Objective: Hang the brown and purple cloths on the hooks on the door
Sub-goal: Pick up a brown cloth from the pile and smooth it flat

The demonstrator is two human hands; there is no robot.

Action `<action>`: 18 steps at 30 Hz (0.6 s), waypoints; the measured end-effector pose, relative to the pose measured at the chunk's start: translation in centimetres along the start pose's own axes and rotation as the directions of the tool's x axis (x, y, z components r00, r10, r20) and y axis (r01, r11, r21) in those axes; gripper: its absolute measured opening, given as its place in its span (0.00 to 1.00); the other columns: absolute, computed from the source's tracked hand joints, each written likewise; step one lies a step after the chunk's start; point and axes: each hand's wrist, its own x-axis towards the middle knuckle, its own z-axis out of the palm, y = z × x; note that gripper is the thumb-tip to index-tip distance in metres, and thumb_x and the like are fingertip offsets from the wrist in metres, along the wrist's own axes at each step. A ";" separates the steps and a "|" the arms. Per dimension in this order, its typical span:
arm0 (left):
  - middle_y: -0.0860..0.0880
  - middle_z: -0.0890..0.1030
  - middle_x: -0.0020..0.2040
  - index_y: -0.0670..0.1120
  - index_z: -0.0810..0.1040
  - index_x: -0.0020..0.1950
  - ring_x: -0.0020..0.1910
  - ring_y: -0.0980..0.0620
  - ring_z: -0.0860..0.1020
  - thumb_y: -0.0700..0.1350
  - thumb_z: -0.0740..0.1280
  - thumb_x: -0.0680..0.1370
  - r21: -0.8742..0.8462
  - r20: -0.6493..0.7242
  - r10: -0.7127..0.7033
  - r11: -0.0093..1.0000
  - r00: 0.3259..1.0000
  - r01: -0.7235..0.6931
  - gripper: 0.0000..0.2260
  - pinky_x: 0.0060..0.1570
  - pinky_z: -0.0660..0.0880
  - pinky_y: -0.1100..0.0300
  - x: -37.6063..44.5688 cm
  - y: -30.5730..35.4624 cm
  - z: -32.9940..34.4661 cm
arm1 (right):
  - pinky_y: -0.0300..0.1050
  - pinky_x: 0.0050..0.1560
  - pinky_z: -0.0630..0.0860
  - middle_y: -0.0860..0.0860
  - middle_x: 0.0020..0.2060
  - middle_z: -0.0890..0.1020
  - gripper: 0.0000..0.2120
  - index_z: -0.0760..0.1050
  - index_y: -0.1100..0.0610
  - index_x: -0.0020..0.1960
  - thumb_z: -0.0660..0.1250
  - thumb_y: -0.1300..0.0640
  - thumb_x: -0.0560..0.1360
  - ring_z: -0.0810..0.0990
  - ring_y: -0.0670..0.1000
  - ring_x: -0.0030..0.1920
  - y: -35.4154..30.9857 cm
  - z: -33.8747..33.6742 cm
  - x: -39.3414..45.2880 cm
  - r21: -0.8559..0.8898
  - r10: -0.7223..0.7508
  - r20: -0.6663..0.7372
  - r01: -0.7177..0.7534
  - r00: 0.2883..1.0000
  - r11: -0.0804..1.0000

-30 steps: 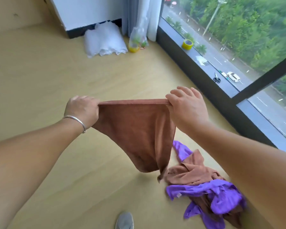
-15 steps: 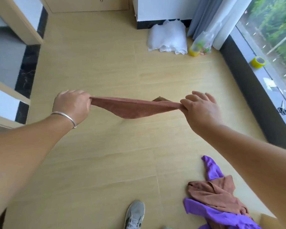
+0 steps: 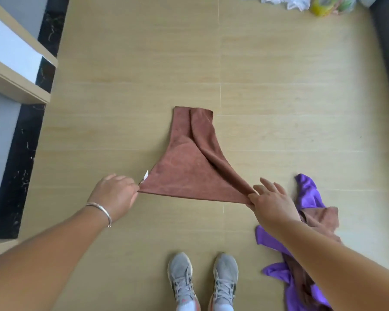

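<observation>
Wood-look floor (image 3: 126, 122) backs a brown cloth (image 3: 184, 173) stretched left-right, pinched by the left hand (image 3: 115, 196) and right hand (image 3: 272, 203), its far end pointing away.

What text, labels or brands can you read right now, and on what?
None readable.
White tag on the brown cloth: too small to read.
Shoes: no legible brand.
Bags at the top edge: blurred, no text legible.

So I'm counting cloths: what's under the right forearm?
A heap of purple cloths and brown cloths on the floor. The right forearm covers its middle, so no count.
</observation>
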 end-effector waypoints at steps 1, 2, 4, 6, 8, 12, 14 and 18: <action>0.54 0.80 0.46 0.51 0.80 0.49 0.51 0.51 0.78 0.49 0.60 0.80 0.019 0.049 0.000 1.000 0.999 -0.001 0.10 0.56 0.69 0.58 -1.0 0.7 1.8 | 0.49 0.74 0.51 0.46 0.67 0.71 0.18 0.74 0.46 0.64 0.50 0.43 0.82 0.53 0.52 0.77 -0.6 2.1 -0.6 -0.004 -0.005 0.036 0.005 0.999 1.000; 0.55 0.79 0.48 0.52 0.79 0.51 0.52 0.52 0.77 0.50 0.56 0.81 0.037 0.104 0.004 0.999 0.995 -0.008 0.12 0.55 0.68 0.59 -1.9 1.2 3.3 | 0.49 0.73 0.51 0.46 0.67 0.71 0.18 0.74 0.46 0.64 0.51 0.43 0.82 0.54 0.52 0.77 -1.0 3.8 -1.3 -0.002 -0.011 0.062 0.011 0.998 1.000; 0.55 0.78 0.51 0.52 0.77 0.54 0.54 0.53 0.76 0.51 0.53 0.81 0.042 0.213 0.021 0.999 0.977 -0.031 0.13 0.53 0.67 0.59 -3.7 2.1 6.1 | 0.48 0.73 0.52 0.45 0.67 0.72 0.19 0.75 0.46 0.64 0.51 0.42 0.81 0.54 0.51 0.76 -2.2 7.1 -2.7 0.001 -0.013 0.114 0.013 0.993 1.000; 0.54 0.77 0.52 0.52 0.76 0.54 0.54 0.51 0.76 0.51 0.53 0.81 0.001 0.297 0.041 0.999 0.954 -0.043 0.13 0.52 0.68 0.58 -5.5 3.0 8.2 | 0.49 0.73 0.52 0.45 0.68 0.71 0.18 0.74 0.46 0.64 0.51 0.43 0.81 0.54 0.51 0.77 -3.1 9.6 -3.9 -0.003 -0.015 0.173 0.016 0.985 1.000; 0.54 0.77 0.52 0.52 0.76 0.53 0.53 0.50 0.76 0.51 0.53 0.81 -0.049 0.343 0.062 0.998 0.937 -0.048 0.13 0.51 0.68 0.57 -6.9 3.7 9.8 | 0.49 0.73 0.51 0.45 0.69 0.70 0.18 0.73 0.46 0.66 0.51 0.44 0.82 0.53 0.52 0.77 -3.7 11.4 -4.9 -0.006 -0.012 0.222 0.014 0.975 1.000; 0.54 0.76 0.52 0.52 0.75 0.54 0.52 0.51 0.75 0.52 0.51 0.81 -0.071 0.415 0.096 0.995 0.905 -0.073 0.14 0.49 0.66 0.59 -8.8 4.6 12.3 | 0.50 0.73 0.50 0.46 0.71 0.69 0.20 0.70 0.46 0.69 0.49 0.43 0.82 0.53 0.52 0.77 -4.3 12.9 -5.7 -0.019 -0.006 0.278 0.012 0.961 1.000; 0.55 0.76 0.51 0.52 0.76 0.55 0.51 0.52 0.75 0.52 0.51 0.82 -0.085 0.418 0.091 0.995 0.904 -0.061 0.15 0.48 0.66 0.59 -8.9 4.9 12.9 | 0.49 0.73 0.51 0.46 0.70 0.69 0.20 0.70 0.45 0.69 0.49 0.43 0.82 0.53 0.51 0.77 -4.1 12.9 -5.6 -0.029 -0.005 0.283 0.014 0.959 0.999; 0.54 0.77 0.49 0.52 0.78 0.54 0.51 0.51 0.76 0.52 0.54 0.81 -0.113 0.372 0.052 0.994 0.927 -0.010 0.13 0.48 0.68 0.58 -8.0 4.7 11.8 | 0.48 0.73 0.53 0.45 0.67 0.72 0.21 0.72 0.45 0.67 0.48 0.41 0.82 0.56 0.51 0.76 -3.2 10.4 -4.4 -0.065 -0.011 0.237 0.027 0.971 0.998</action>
